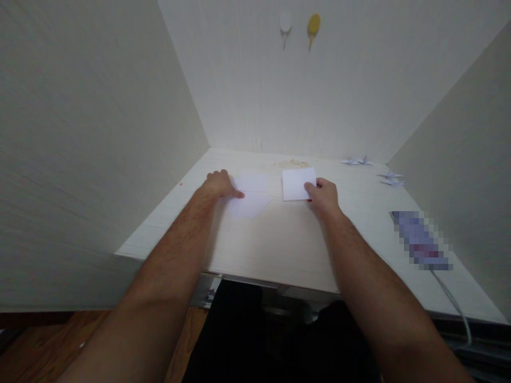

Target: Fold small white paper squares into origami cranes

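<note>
Currently both papers lie mid-desk (279, 239). The left hand (217, 185) pins the pale sheet (250, 201) at its left edge, fingers pressing down, not clasping. The right hand (324, 196) pinches the white square (297, 183) at its right edge. Both look thin, light & floppy and prob crease easily, so best held by an edge or corner.

The left sheet (250, 199) lies beside the right sheet (296, 184) on the desk (279, 242).
</note>
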Demonstrator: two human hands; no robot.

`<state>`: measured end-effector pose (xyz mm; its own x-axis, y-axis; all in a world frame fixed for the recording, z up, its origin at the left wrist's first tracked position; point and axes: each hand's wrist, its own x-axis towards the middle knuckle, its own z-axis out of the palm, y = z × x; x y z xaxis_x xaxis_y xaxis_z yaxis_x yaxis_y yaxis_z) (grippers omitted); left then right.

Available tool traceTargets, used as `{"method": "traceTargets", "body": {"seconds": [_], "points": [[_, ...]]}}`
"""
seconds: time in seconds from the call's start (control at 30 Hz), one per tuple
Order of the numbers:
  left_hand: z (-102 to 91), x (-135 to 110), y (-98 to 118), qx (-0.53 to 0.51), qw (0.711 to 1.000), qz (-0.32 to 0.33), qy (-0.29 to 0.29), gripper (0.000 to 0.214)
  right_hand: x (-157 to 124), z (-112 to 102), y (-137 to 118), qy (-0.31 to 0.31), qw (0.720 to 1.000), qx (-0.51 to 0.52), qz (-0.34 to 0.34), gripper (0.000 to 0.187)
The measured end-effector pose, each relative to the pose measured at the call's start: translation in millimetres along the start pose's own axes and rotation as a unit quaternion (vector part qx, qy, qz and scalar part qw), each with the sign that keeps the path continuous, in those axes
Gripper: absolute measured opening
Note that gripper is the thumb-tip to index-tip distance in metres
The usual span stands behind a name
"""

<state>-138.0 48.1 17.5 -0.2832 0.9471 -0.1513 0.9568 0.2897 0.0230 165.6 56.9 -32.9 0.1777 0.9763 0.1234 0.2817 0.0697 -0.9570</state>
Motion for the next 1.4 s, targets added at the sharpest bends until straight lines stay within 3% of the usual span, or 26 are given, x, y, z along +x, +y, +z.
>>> {"method": "traceTargets", "body": {"seconds": [0.13,0.33,0.6,0.73,0.87,1.0,1.1,1.17,1.23,1.3,1.4], "points": [[-0.5,2,-4,0.01,1.0,0.005,-0.023,0.108,0,0,-1,0.001,1.0,0.008,0.002,0.017],[-5.7,-2,-3,0.016,0.998,0.02,-0.056,0.076,2,0,3,-0.003,1.0,0.022,0.003,0.019],[-18.7,-12,-11,0.015,1.0,-0.003,0.013,0.069,0,0,2,-0.01,1.0,0.019,0.001,0.018],[-23.8,-11,-14,0.013,0.998,-0.034,0.048,0.051,0,-1,1,-0.007,1.0,0.004,0.001,0.018],[-27.6,-9,-22,-0.054,0.99,-0.078,0.107,0.044,1,-1,3,-0.006,1.0,-0.007,0.001,0.018],[-28.3,-7,-32,-0.255,0.948,-0.14,0.131,0.042,1,-1,3,-0.007,1.0,-0.004,-0.004,0.017],[-26.9,-8,-32,-0.443,0.869,-0.167,0.147,0.036,-2,-1,0,-0.008,1.0,0.002,-0.006,0.015],[-25.0,-9,-25,-0.54,0.817,-0.141,0.147,0.029,-4,-1,-3,-0.008,1.0,0.006,-0.005,0.015],[-21.4,-11,-16,-0.594,0.789,-0.112,0.11,0.024,-5,-1,-4,-0.007,1.0,0.007,-0.003,0.014],[-15.8,-12,-5,-0.602,0.786,-0.121,0.071,0.023,-4,-1,-4,-0.009,1.0,0.007,-0.001,0.015],[-6.1,-9,7,-0.547,0.828,-0.123,0.036,0.031,-2,0,-1,-0.011,1.0,0.017,0.002,0.018]]}}
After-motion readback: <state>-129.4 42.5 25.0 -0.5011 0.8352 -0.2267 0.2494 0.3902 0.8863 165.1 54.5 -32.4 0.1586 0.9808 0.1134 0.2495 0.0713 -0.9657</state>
